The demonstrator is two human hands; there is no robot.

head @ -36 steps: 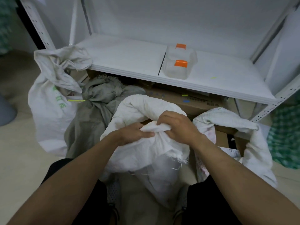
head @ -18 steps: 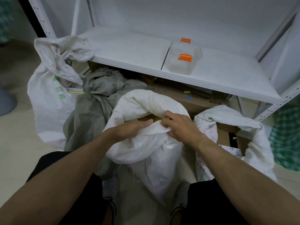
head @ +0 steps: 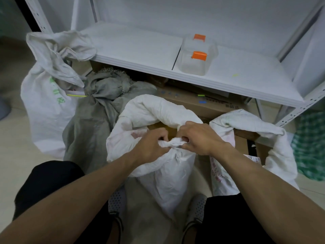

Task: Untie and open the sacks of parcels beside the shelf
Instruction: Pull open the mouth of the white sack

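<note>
From the head camera, the task looks to me about half done. The right sack (head: 281, 155) stands open beside the shelf (head: 140, 50), with its rim folded down. The middle white sack (head: 163, 182), on the floor between the person's knees, gapes at the back and shows a brown parcel (head: 158, 126), but a twisted knot (head: 173, 143) holds its near edge. The grey sack (head: 93, 120) is still tied, and the far-left sack (head: 47, 106) looks gathered at its top.

Both forearms reach forward and meet over the knot. The left hand (head: 151, 147) and the right hand (head: 200, 138) have their fingers curled narrow, and they pinch the twisted cloth from either side.
</note>
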